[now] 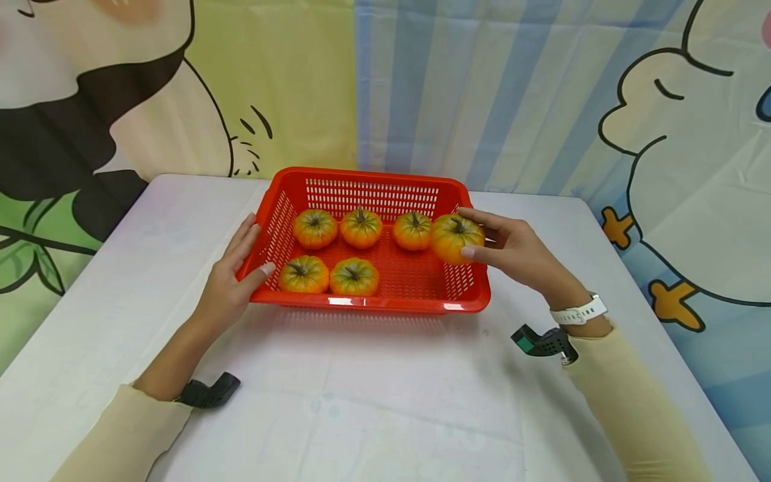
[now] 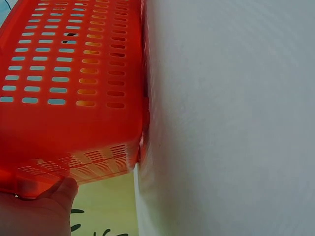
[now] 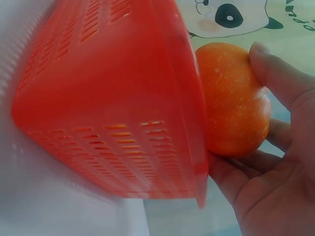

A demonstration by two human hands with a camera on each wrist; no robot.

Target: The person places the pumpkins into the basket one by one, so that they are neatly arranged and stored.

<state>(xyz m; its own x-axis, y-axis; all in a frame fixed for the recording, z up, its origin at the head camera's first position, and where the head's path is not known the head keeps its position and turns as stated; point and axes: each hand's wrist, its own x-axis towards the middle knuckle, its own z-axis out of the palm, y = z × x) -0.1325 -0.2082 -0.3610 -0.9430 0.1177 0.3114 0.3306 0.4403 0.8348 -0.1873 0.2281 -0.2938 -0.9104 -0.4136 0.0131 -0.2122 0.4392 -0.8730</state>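
A red plastic basket (image 1: pixel 373 302) with slotted walls stands on the white table, several small orange-green pumpkins (image 1: pixel 354 276) inside it. Over the basket's right end, my right hand (image 1: pixel 512 251) holds another pumpkin (image 1: pixel 454 235) between thumb and fingers. From the right wrist view, that pumpkin (image 3: pixel 234 101) is at rim height beside the basket wall (image 3: pixel 113 88), its smooth underside showing. At the basket's left end my left hand (image 1: pixel 225 284) grips the rim, thumb over the edge and fingers along the outside. Only part of this hand (image 2: pixel 44 209) shows in the left wrist view.
The white tabletop (image 1: pixel 361 395) extends in front of the basket and to both sides. Behind it hangs a cartoon-printed cloth (image 1: pixel 458 87). A white watch band (image 1: pixel 579 312) and dark wrist devices (image 1: pixel 209 391) are worn on the arms.
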